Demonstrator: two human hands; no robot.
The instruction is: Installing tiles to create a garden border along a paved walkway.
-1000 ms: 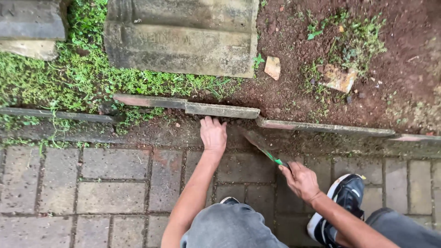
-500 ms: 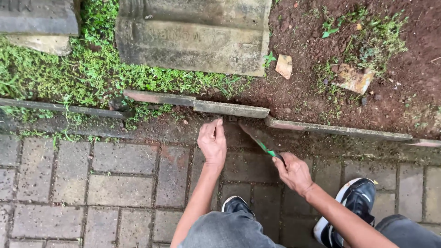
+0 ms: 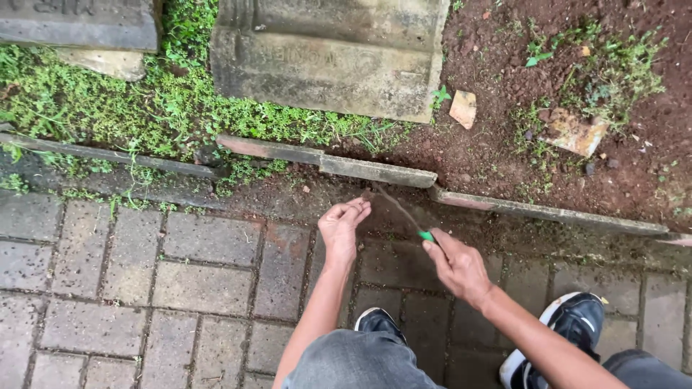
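Note:
My right hand point(image 3: 455, 264) grips a green-handled tool whose dirty metal blade point(image 3: 395, 205) points up-left toward the soil strip below the brick edging point(image 3: 375, 170). The blade is motion-blurred. My left hand point(image 3: 342, 229) hovers over the dirt-covered pavers just left of the blade tip, fingers curled together near the soil; I cannot tell whether it pinches anything.
Grey brick pavers point(image 3: 180, 281) cover the near ground. Behind the edging lie weeds and grass point(image 3: 108, 108), a large concrete slab point(image 3: 331, 54), and bare brown soil point(image 3: 519, 79) with stone fragments point(image 3: 573, 133). My black-and-white shoes point(image 3: 569, 324) stand on the pavers.
The left hand has lifted off the ground and curled its fingers. The right hand swung the blade leftward and lower along the soil strip.

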